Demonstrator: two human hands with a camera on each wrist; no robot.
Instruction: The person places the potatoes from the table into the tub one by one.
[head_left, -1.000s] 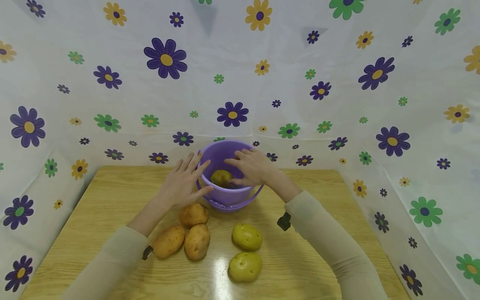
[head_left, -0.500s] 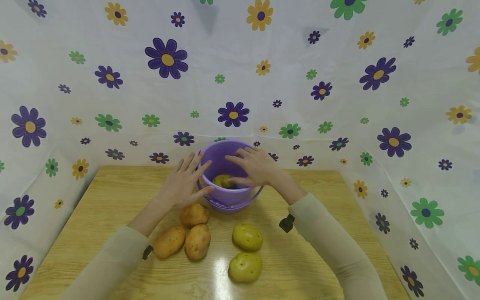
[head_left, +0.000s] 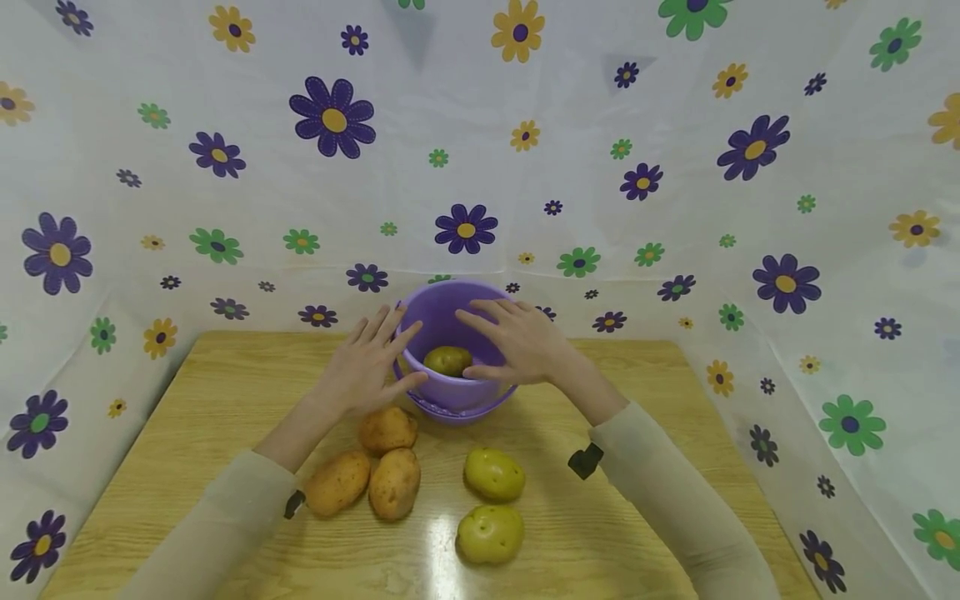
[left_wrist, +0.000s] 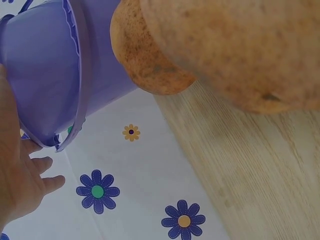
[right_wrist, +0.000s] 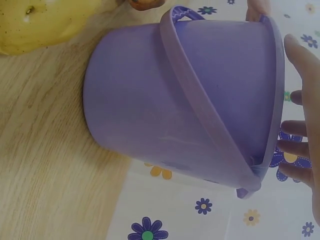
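A purple bucket [head_left: 457, 398] stands upright at the back of the table, its handle lowered toward the front. One potato [head_left: 448, 361] lies inside it. My left hand [head_left: 362, 364] rests at the bucket's left rim with fingers spread. Over the right rim is my right hand [head_left: 525, 342], fingers extended and holding nothing; in the right wrist view its fingers [right_wrist: 295, 147] reach past the rim. Three brown potatoes [head_left: 394, 485] are grouped left of centre, in front of the bucket. To their right sit two yellow-green potatoes [head_left: 491, 533], one behind the other.
The wooden table [head_left: 615, 517] is enclosed at the back and sides by a white flower-patterned cloth [head_left: 570, 108]. The cloth rises close behind the bucket. Both forearms reach in from the front.
My right hand has drawn back to the right and up from the potato in the bucket, its fingers straightening. That potato now shows more fully. The left hand stays put.
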